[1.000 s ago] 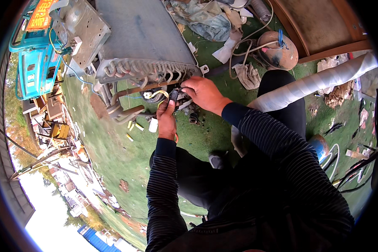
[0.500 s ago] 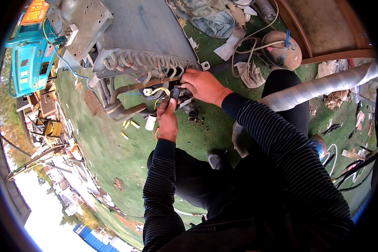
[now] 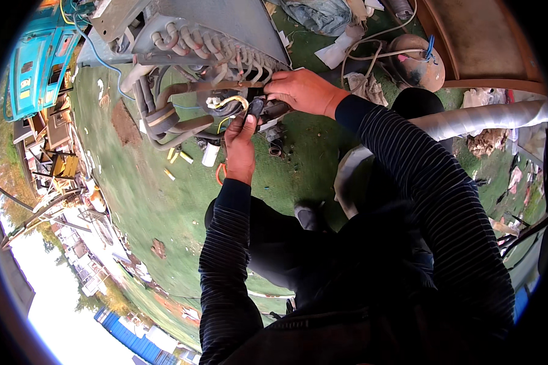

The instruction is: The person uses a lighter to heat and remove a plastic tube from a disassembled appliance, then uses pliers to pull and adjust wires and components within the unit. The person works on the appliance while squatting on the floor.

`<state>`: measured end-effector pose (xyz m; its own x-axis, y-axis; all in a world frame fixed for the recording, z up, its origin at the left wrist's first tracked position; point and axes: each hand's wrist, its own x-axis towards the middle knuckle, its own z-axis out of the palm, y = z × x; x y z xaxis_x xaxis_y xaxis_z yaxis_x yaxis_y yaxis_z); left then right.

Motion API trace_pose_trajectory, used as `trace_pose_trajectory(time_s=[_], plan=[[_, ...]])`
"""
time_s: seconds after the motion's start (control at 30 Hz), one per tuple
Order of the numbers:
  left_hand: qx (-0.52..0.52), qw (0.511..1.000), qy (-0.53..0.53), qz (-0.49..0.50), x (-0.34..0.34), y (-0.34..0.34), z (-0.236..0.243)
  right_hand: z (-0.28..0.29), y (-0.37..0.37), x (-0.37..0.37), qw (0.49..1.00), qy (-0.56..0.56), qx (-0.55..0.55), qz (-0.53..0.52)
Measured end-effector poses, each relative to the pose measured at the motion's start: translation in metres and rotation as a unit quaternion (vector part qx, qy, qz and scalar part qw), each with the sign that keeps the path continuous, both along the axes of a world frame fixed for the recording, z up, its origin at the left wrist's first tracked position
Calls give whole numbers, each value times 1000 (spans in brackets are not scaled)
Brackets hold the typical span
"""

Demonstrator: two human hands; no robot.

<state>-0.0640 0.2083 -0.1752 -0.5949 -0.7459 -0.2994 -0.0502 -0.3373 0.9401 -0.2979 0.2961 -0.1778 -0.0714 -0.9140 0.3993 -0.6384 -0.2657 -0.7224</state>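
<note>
Centrally, one left hand point(image 3: 240, 152), clamped on a small dark part point(image 3: 257, 108) just below a row of bent metal pipes point(image 3: 204, 47), near a yellow wire point(image 3: 237, 99). One right hand point(image 3: 307, 91), fingertips drawn together beside the pipes, its hold impossible to tell. One white cylinder point(image 3: 210, 154) on green flooring point(image 3: 164, 213), near short yellow pieces point(image 3: 187, 157).

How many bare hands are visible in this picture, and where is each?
2: the left hand, near the middle, holding a small black object; the right hand, higher and farther right, beside the bent pipes.
</note>
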Motion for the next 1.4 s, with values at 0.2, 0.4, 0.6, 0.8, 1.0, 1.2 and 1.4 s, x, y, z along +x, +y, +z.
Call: trace_pose_trajectory(time_s=[0.2, 0.4, 0.6, 0.8, 1.0, 1.2, 1.4], plan=[[19, 1000, 18, 14, -2, 2, 0, 9, -4, -10, 998, 55, 14, 37], [19, 1000, 8, 5, -1, 4, 2, 4, -9, -2, 996, 79, 17, 30], [30, 1000, 8, -2, -1, 4, 6, 5, -9, 6, 996, 82, 32, 10], [33, 999, 16, 5, -1, 3, 3, 1, -11, 8, 995, 86, 41, -12], [-1, 999, 34, 16, -3, 4, -10, 19, 6, -11, 979, 173, 105, 26], [-63, 997, -12, 49, -13, 16, 1, 62, 59, -2, 965, 137, 220, -42], [-184, 975, -100, 67, -13, 19, 4, 65, 100, 9, 944, 164, 285, 1]])
